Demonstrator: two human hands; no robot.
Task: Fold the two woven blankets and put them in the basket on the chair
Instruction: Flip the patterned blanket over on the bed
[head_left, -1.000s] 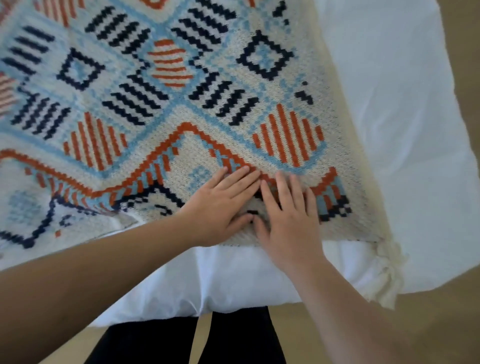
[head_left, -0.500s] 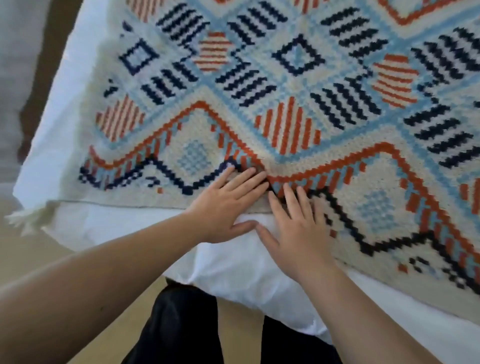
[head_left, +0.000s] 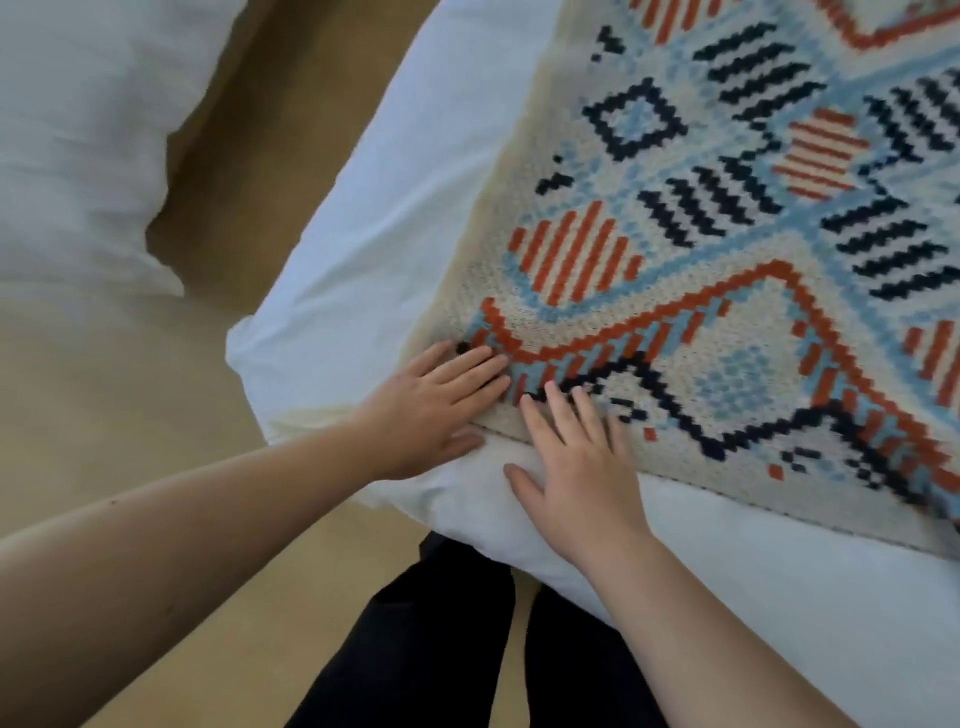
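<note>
A woven blanket (head_left: 727, 270) with orange, navy and light-blue diamond patterns on cream lies spread flat over a white bed. My left hand (head_left: 431, 410) rests flat with straight fingers on the blanket's near left corner. My right hand (head_left: 576, 467) lies flat just beside it, fingers on the blanket's near edge and palm on the white sheet. Neither hand grips the cloth. No second blanket, basket or chair is in view.
The white bed (head_left: 395, 218) has its corner right in front of me, and my dark trouser legs (head_left: 452, 649) stand against it. A second white bed or pillow (head_left: 78, 130) sits at the upper left across a strip of tan floor (head_left: 130, 389).
Both hands have slid left along the blanket's near edge, from near its right corner to its left corner, staying flat and side by side. The view has swung left with them.
</note>
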